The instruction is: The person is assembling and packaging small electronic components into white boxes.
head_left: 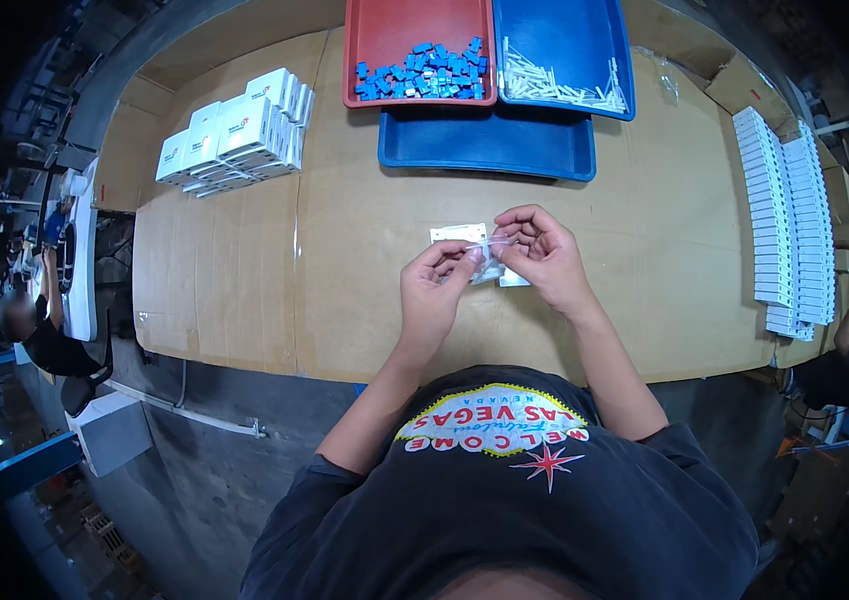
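Both my hands meet above the middle of the cardboard-covered table (645,260). My left hand (437,290) and my right hand (543,255) pinch a small clear plastic bag (488,262) between thumbs and fingertips. What the bag holds I cannot make out. Just behind my fingers a small white card (458,233) lies flat on the cardboard.
A red tray (385,40) with several small blue parts (423,72) stands at the back. A blue tray (575,40) with white parts (555,82) sits beside it, and another blue tray (485,150) in front. White boxes are stacked at the back left (240,135) and in rows at the right (790,225). Other people sit at the far left and right.
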A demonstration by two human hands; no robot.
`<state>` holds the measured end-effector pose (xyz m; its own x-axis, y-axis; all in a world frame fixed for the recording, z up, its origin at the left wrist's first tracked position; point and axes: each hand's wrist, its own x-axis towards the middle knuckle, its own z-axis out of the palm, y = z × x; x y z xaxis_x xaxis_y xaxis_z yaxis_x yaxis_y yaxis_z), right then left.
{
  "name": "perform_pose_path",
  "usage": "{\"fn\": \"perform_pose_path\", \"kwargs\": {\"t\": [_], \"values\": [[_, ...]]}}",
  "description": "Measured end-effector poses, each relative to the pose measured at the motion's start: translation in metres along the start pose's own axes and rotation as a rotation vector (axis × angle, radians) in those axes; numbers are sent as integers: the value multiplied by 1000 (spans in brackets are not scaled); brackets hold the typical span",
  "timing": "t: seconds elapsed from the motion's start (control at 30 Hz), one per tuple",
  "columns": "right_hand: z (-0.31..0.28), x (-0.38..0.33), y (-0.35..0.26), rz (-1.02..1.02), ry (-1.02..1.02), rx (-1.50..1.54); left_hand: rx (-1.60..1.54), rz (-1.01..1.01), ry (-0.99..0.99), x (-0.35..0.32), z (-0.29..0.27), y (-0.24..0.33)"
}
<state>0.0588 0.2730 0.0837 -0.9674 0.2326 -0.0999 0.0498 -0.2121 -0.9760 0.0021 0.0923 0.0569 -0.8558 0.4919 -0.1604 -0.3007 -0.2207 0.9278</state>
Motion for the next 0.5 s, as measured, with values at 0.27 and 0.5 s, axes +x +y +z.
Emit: {"fn": "perform_pose_path", "kwargs": {"t": [0.27,0.5], "values": [[-5,1,9,173,28,111,-105,12,44,2,0,3],[-1,1,16,158,21,176,-32,28,64,0,-4,3]]}}
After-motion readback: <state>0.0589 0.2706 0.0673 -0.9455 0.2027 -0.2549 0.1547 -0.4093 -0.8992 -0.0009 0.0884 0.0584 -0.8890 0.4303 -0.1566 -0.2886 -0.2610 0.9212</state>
